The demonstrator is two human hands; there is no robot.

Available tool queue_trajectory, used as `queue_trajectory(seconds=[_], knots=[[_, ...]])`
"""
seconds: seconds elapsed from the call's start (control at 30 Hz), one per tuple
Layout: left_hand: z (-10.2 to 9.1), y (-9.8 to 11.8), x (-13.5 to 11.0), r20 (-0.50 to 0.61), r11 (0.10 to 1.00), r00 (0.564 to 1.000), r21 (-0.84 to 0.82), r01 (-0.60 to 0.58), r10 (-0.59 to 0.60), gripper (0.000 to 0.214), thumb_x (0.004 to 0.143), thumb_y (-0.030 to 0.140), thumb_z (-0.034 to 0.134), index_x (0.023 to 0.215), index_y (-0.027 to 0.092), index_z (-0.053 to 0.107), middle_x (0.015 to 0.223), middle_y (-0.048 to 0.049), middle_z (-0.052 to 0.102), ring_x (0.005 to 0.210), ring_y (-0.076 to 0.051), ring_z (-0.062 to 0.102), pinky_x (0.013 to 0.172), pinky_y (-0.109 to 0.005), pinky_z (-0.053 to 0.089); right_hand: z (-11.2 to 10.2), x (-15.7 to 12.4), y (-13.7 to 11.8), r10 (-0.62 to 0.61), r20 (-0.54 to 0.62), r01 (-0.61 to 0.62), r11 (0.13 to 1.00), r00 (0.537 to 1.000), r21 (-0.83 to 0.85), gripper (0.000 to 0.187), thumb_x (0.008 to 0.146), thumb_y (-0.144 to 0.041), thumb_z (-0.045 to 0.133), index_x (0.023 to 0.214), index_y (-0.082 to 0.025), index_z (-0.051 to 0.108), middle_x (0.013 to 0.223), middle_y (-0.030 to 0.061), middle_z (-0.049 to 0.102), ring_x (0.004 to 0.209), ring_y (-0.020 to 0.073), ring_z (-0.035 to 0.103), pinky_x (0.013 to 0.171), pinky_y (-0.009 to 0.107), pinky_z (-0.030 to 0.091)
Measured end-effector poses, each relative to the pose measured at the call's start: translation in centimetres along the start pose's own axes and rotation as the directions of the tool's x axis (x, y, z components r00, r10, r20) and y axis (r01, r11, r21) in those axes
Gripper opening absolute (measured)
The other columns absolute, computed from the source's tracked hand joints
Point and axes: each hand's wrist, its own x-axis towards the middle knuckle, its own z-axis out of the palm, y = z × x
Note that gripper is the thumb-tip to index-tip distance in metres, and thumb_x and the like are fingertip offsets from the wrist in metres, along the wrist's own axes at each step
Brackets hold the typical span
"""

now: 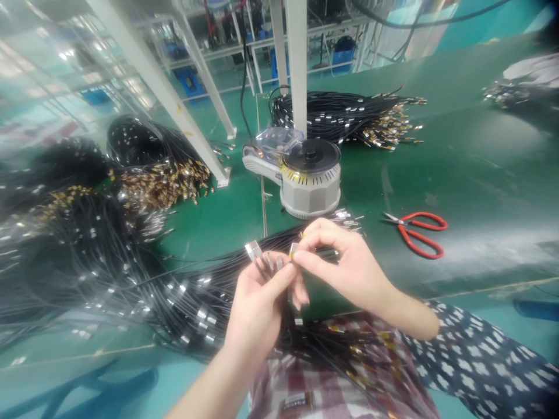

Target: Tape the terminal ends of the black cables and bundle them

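My left hand [257, 297] is closed around several black cables, whose silvery connector ends [253, 250] stick up between the fingers. With thumb and forefinger, my right hand [345, 262] pinches one small connector end [293, 250] that shows a bit of yellow; it meets the left thumb there. Beneath both hands runs a thick bundle of black cables [209, 291] with silvery pieces along it. More cables with yellow-marked ends [362, 343] lie across my lap. Just beyond the hands stands a round white tape dispenser [310, 189] with a black disc on top.
Red-handled scissors [421, 233] lie on the green table [471, 174] at the right. A cable bundle [349, 119] rests behind the dispenser, and large heaps of cables [152, 163] fill the left. White posts [297, 64] rise from the table.
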Motion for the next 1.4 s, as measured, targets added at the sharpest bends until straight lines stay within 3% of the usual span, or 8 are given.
queue_trajectory(seconds=[0.17, 0.33, 0.43, 0.57, 0.7, 1.0, 1.23, 1.4], knots=[[0.0, -0.1, 0.0, 0.069, 1.000, 0.998, -0.015, 0.010, -0.009, 0.014, 0.084, 0.022, 0.069, 0.075, 0.013, 0.063, 0.051, -0.0009, 0.065, 0.041, -0.011, 0.057, 0.044, -0.018, 0.044, -0.6, 0.6, 0.1, 0.111, 0.122, -0.124, 0.987, 0.986, 0.105, 0.007, 0.078, -0.020, 0.072, 0.072, -0.018, 0.069, 0.080, 0.0006, 0.062, 0.076, 0.0141, 0.060, 0.073, 0.029, 0.049], [-0.1, -0.1, 0.2, 0.148, 0.990, 0.984, -0.083, 0.113, -0.100, 0.022, 0.080, 0.028, 0.073, 0.068, 0.012, 0.065, 0.047, -0.0016, 0.064, 0.034, -0.010, 0.055, 0.039, -0.018, 0.043, -1.3, 1.1, 0.8, 0.023, 0.227, -0.072, 0.975, 0.974, 0.209, 0.008, 0.081, -0.021, 0.070, 0.075, -0.018, 0.072, 0.083, 0.0011, 0.058, 0.080, 0.0135, 0.059, 0.078, 0.028, 0.048], [-0.3, -0.1, 0.4, 0.113, 0.982, 0.982, -0.095, 0.161, -0.150, 0.019, 0.079, 0.029, 0.075, 0.074, 0.012, 0.070, 0.057, -0.0038, 0.069, 0.047, -0.013, 0.064, 0.047, -0.021, 0.050, -2.0, 1.2, 1.2, 0.004, 0.277, -0.067, 0.974, 0.961, 0.218, 0.011, 0.087, -0.022, 0.064, 0.081, -0.019, 0.072, 0.088, 0.0018, 0.058, 0.083, 0.0135, 0.059, 0.078, 0.027, 0.048], [-0.5, -0.1, 0.3, 0.018, 0.992, 0.992, -0.010, 0.129, -0.129, 0.014, 0.075, 0.022, 0.079, 0.083, 0.011, 0.075, 0.077, -0.0045, 0.071, 0.070, -0.013, 0.065, 0.066, -0.022, 0.053, -2.7, 1.6, 1.5, 0.037, 0.204, -0.074, 0.981, 0.978, 0.178, 0.013, 0.091, -0.024, 0.059, 0.088, -0.020, 0.071, 0.093, 0.0023, 0.062, 0.090, 0.0148, 0.059, 0.081, 0.028, 0.047], [-0.6, -0.3, 0.2, 0.042, 0.991, 0.992, 0.072, 0.113, -0.116, 0.012, 0.077, 0.021, 0.076, 0.084, 0.012, 0.072, 0.059, 0.0017, 0.060, 0.055, -0.008, 0.054, 0.055, -0.019, 0.045, -2.5, 1.7, 1.5, 0.068, 0.216, -0.085, 0.994, 0.974, 0.071, 0.009, 0.086, -0.027, 0.065, 0.088, -0.020, 0.071, 0.092, 0.0024, 0.063, 0.085, 0.0154, 0.060, 0.077, 0.029, 0.045], [-1.2, -0.2, 0.0, -0.011, 0.979, 0.998, 0.191, 0.070, -0.069, 0.013, 0.074, 0.019, 0.078, 0.080, 0.013, 0.068, 0.067, -0.0017, 0.067, 0.060, -0.011, 0.059, 0.059, -0.022, 0.047, -1.4, 1.4, 1.0, 0.037, 0.187, -0.030, 0.999, 0.982, -0.044, 0.015, 0.083, -0.021, 0.068, 0.069, -0.017, 0.067, 0.086, 0.0020, 0.060, 0.082, 0.0141, 0.059, 0.079, 0.029, 0.044], [-1.4, 0.2, 0.0, -0.062, 0.985, 0.998, 0.172, 0.000, 0.010, 0.013, 0.075, 0.018, 0.076, 0.081, 0.012, 0.067, 0.062, -0.0022, 0.068, 0.052, -0.011, 0.059, 0.054, -0.023, 0.047, -1.5, 1.1, 1.4, 0.074, 0.125, -0.086, 0.992, 0.989, 0.091, 0.007, 0.091, -0.026, 0.057, 0.090, -0.019, 0.056, 0.084, 0.0004, 0.064, 0.080, 0.0143, 0.061, 0.076, 0.030, 0.046], [-1.3, 0.2, -0.2, -0.065, 0.989, 0.998, 0.145, -0.017, 0.027, 0.013, 0.075, 0.016, 0.076, 0.083, 0.011, 0.067, 0.061, -0.0033, 0.070, 0.050, -0.013, 0.061, 0.052, -0.024, 0.048, -1.7, 0.7, 1.0, 0.009, 0.234, -0.024, 0.998, 0.972, 0.059, 0.015, 0.085, -0.016, 0.065, 0.091, -0.020, 0.052, 0.079, -0.0028, 0.061, 0.071, 0.0106, 0.057, 0.071, 0.025, 0.046]])
